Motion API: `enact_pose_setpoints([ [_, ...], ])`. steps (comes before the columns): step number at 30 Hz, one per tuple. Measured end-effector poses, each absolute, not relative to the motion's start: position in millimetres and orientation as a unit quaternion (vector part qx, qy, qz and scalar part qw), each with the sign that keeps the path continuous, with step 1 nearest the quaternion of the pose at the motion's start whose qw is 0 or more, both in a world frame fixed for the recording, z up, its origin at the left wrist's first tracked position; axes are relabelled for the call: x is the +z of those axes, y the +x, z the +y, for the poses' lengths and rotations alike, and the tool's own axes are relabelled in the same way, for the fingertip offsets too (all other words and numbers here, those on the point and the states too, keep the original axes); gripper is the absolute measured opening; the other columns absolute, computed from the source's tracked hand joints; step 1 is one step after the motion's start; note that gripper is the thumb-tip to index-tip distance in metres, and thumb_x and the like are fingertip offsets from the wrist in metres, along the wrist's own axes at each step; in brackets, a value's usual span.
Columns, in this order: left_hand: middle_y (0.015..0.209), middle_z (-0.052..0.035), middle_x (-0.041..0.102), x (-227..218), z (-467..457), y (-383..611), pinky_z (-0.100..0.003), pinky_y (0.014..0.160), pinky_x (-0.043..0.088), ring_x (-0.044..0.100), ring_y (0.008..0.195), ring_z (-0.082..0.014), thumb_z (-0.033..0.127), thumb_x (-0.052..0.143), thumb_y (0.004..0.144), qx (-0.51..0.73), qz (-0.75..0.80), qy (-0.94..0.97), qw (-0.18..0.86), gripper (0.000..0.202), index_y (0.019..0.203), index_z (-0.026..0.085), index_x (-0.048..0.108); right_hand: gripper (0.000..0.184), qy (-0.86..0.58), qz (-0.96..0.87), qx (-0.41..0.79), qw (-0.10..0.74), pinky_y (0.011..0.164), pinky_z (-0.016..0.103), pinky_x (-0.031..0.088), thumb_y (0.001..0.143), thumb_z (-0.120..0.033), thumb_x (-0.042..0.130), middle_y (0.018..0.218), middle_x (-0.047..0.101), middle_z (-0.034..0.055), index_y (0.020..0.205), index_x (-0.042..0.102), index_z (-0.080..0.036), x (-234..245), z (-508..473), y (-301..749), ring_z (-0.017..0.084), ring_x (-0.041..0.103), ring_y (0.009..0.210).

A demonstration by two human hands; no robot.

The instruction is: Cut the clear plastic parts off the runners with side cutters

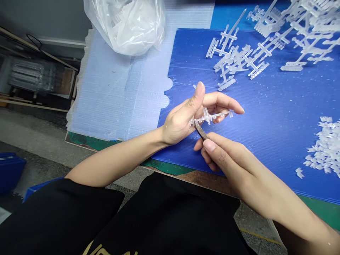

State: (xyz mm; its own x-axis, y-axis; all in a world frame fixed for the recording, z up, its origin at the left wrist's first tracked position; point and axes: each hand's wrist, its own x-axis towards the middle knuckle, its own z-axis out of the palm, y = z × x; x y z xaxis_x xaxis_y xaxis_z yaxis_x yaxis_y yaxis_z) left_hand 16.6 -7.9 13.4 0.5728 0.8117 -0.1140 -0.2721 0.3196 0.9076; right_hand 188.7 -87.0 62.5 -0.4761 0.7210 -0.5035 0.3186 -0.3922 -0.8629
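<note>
A clear plastic sprue with small parts along its runner lies across the palm and curled fingers of my left hand. The thumb of that hand is raised. From below, my right hand grips a narrow, dark metal cutting tool between thumb and fingers. Its tip meets the sprue near its left end, by the base of my left thumb. My right palm hides the rest of the tool, so I cannot tell whether it is a knife or nippers. Both hands are just above the blue corrugated sheet.
More clear sprues are heaped at the back right. A pile of small loose plastic pieces lies at the right. An open clear plastic bag of white parts stands at the back left, on a pale translucent sheet. The table's front edge is close to my body.
</note>
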Motion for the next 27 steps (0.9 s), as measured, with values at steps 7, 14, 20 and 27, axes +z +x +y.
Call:
enact_pose_setpoints([
  [7,0.11,-0.009,0.079,12,-8,16,-0.043,0.102,0.059,0.071,0.116,-0.029,0.087,0.028,0.099,0.36,0.279,0.479,0.751,0.088,0.108,0.019,0.083,0.051,-0.488,-0.536,0.672,0.15,0.08,0.037,0.039,0.113,-0.066,0.036,0.085,0.054,-0.0026,0.095,0.057,-0.025,62,-87,189,0.017,0.051,0.082],
  [14,0.115,-0.0066,0.079,14,-9,15,-0.042,0.095,0.058,0.072,0.104,-0.0246,0.088,0.022,0.098,0.331,0.274,0.513,0.743,0.089,0.106,0.023,0.082,0.056,-0.483,-0.547,0.67,0.134,0.075,0.036,0.037,0.112,-0.07,0.034,0.081,0.051,-0.0031,0.086,0.052,-0.023,61,-84,191,0.016,0.045,0.075],
  [20,0.114,-0.006,0.079,8,-8,16,-0.042,0.094,0.057,0.071,0.101,-0.0234,0.089,0.019,0.097,0.318,0.271,0.509,0.752,0.092,0.107,0.023,0.082,0.055,-0.48,-0.554,0.665,0.145,0.065,0.033,0.037,0.113,-0.066,0.036,0.076,0.051,-0.0025,0.084,0.052,-0.022,57,-81,192,0.014,0.045,0.069],
  [27,0.096,-0.0062,0.071,-1,7,18,-0.036,0.097,0.054,0.069,0.096,-0.0192,0.077,0.025,0.106,0.382,0.308,0.504,0.711,0.082,0.117,0.018,0.079,0.043,-0.53,-0.649,0.503,0.213,0.055,0.032,0.031,0.113,-0.046,0.05,0.062,0.046,-0.0047,0.077,0.05,-0.023,56,-76,193,0.013,0.038,0.054],
])
